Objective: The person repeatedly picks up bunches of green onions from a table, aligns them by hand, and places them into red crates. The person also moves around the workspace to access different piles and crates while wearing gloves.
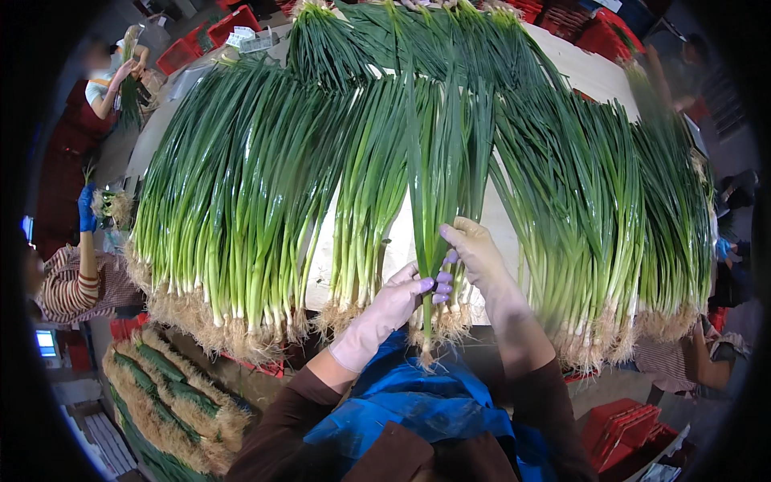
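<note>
A green onion (pixel 426 241), with long flat dark leaves and a pale root end, stands out from the rows in front of me. My gloved left hand (pixel 395 299) is closed around its lower stalk, the roots hanging just below. On the right side of the same plant, my gloved right hand (pixel 475 255) pinches with thumb and fingers near the leaf base; the exact grip is partly hidden. More green onions (pixel 361 201) lie on the white table (pixel 502 217) under and beside my hands, roots toward me.
Thick rows of green onions spread left (pixel 233 209) and right (pixel 594 217), with another heap (pixel 450 40) across the far side. Rooted bundles (pixel 173 386) sit at lower left. Red crates (pixel 622 430) stand at lower right. Other people work around the table, one wearing a blue glove (pixel 87 209).
</note>
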`<state>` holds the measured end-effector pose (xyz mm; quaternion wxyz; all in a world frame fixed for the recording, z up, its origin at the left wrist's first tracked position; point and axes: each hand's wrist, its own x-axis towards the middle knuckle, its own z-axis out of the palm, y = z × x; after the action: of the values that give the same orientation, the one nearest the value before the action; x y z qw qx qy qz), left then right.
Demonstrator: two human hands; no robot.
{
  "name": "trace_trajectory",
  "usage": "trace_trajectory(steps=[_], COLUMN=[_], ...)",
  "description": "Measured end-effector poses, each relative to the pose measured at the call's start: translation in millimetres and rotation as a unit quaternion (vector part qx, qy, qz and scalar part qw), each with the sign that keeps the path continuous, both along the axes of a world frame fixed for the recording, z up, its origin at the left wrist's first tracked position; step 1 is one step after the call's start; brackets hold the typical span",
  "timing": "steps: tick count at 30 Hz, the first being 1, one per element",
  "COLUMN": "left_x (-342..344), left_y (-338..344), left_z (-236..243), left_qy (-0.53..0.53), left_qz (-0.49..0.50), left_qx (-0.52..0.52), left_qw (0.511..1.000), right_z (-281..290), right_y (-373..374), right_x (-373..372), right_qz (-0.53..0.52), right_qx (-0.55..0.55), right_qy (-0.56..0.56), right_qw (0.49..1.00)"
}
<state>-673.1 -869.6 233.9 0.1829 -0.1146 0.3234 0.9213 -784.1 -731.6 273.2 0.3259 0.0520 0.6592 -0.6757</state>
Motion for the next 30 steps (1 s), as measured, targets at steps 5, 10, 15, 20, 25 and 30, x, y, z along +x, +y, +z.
trace_trajectory(steps=[5, 10, 15, 20, 25, 30], left_x=[-16, -10, -6, -11, -18, 32], left_y=[1, 2, 4, -4, -6, -2], left_z=[-3, -1, -1, -9, -8, -55], left_qy=[-0.069, -0.053, -0.028, 0.028, -0.014, -0.092], left_qz=[0.077, 0.089, 0.054, 0.015, -0.002, -0.101], left_qx=[-0.039, -0.036, -0.089, -0.051, 0.020, 0.082], left_qw=[0.994, 0.994, 0.994, 0.998, 1.000, 0.987], right_z=[-17, 5, -11, -11, -22, -69], right_y=[-6, -5, 3, 3, 4, 19], right_x=[14, 25, 27, 25, 15, 12], right_qz=[-0.034, -0.041, -0.048, -0.071, -0.112, -0.187], right_qx=[-0.019, -0.073, -0.065, -0.122, -0.098, -0.066], right_qy=[0.014, -0.047, -0.017, -0.035, -0.066, -0.136], right_qw=[0.999, 0.995, 0.997, 0.989, 0.987, 0.971])
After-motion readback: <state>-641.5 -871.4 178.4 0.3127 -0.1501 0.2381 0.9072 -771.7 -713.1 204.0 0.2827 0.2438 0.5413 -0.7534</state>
